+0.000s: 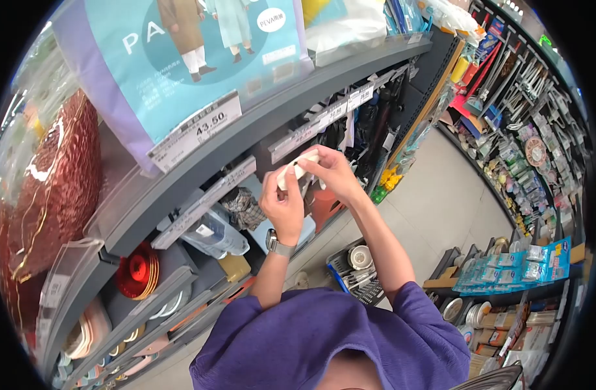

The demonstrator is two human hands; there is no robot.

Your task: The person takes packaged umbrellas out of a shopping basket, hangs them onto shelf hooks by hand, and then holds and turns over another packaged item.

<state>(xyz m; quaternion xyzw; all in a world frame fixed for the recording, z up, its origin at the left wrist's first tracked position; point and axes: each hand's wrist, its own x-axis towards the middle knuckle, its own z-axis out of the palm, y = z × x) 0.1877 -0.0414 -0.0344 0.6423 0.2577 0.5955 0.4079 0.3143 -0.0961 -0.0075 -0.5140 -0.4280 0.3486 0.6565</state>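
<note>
My left hand (283,207), with a watch (272,240) on its wrist, pinches one end of a small white object (299,171). The fingers of my right hand (333,174) close on its other end. A small dark mark shows on the white surface, but its kind I cannot make out. Both hands are raised in front of the shelf, just below a row of price labels (304,134). Close behind my left hand lies a checked grey cloth item (240,207) on a lower shelf.
A blue and lilac package (135,71) stands on the upper shelf at left. Red dishes (137,272) sit lower down. On the aisle floor (434,188) is a dark basket (340,263) holding a white strainer-like item (360,257). Hanging goods (535,153) line the far right.
</note>
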